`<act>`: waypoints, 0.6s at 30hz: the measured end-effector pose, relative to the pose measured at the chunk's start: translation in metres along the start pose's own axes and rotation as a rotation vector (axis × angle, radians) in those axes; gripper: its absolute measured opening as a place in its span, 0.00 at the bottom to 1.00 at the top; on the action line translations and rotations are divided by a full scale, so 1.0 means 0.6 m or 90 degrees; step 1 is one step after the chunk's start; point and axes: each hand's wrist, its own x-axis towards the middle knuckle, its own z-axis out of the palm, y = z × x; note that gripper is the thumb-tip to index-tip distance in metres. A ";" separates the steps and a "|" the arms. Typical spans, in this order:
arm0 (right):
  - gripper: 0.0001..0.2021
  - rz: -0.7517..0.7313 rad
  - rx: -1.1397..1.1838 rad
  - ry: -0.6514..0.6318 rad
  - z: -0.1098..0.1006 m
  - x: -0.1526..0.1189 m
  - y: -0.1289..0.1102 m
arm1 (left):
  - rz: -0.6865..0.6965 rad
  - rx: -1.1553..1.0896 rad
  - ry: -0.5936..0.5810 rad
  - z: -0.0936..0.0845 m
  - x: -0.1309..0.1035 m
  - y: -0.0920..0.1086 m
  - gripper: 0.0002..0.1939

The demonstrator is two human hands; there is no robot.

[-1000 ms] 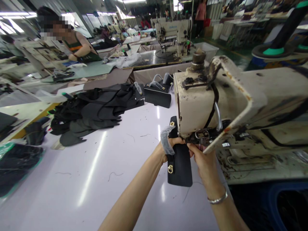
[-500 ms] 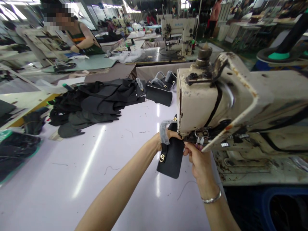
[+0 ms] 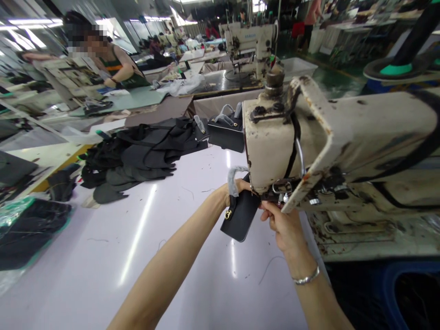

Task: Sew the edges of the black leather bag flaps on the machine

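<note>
A black bag panel (image 3: 242,214) with a gold ring fitting and a handle (image 3: 233,182) wrapped in clear plastic lies slanted under the head of a sewing machine (image 3: 268,146). My left hand (image 3: 237,188) reaches past the wrapped handle and grips the panel's upper part, its fingertips close to the needle area. At the panel's right edge, my right hand (image 3: 277,217) pinches with thumb and index finger, just below the machine head. The machine hides the panel's far end and the stitching point. A silver bracelet (image 3: 307,276) circles my right wrist.
Dark cut pieces (image 3: 137,156) are heaped on the white table (image 3: 192,266). Behind the machine head stand more black bag parts (image 3: 225,135) with wrapped handles. A plastic-wrapped black bundle (image 3: 30,233) lies at left. Another person (image 3: 117,64) works across the way.
The bag panel has turned, its near end swinging left and slightly up. Both hands stay close to the needle area. My view has shifted a little.
</note>
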 end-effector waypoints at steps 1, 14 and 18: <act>0.12 0.004 0.000 -0.003 0.000 0.000 -0.001 | 0.003 -0.003 0.006 0.000 0.000 0.000 0.10; 0.15 0.019 -0.016 -0.001 -0.001 0.002 0.006 | 0.087 -0.031 0.035 0.013 -0.014 -0.006 0.16; 0.15 0.020 -0.012 0.000 -0.002 0.002 0.005 | 0.091 -0.027 0.051 0.013 -0.015 -0.012 0.18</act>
